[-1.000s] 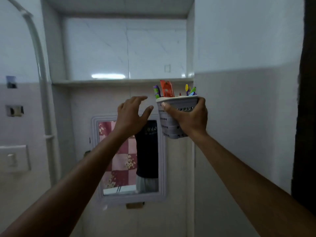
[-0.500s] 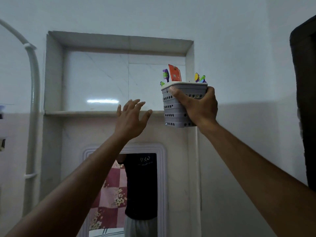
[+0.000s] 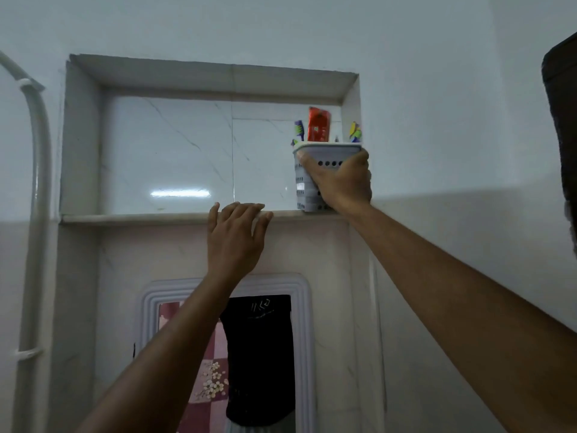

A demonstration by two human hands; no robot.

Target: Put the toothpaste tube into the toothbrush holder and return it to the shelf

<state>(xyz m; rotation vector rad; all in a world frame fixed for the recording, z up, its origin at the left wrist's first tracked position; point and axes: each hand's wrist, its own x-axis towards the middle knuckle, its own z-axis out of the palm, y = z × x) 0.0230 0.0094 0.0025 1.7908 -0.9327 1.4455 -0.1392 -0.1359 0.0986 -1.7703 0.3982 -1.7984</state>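
A grey perforated toothbrush holder [image 3: 302, 185] stands at the right end of the recessed wall shelf [image 3: 134, 218], its base at the ledge. My right hand [image 3: 342, 182] is wrapped around its front and side. A red toothpaste tube [image 3: 318, 125] sticks up out of it, with coloured toothbrush heads [image 3: 299, 130] on either side. My left hand [image 3: 235, 234] is flat against the wall just below the ledge, fingertips at the shelf's front edge, holding nothing.
The niche has marble walls; its right wall [image 3: 351, 120] is right beside the holder. A white pipe [image 3: 37, 198] runs down the left wall. A framed mirror [image 3: 224, 354] hangs below the shelf. A dark door edge [image 3: 562, 135] is at the far right.
My right hand has carried the holder up and onto the right end of the shelf. My left hand has risen to the shelf's front edge. The view has tilted upward.
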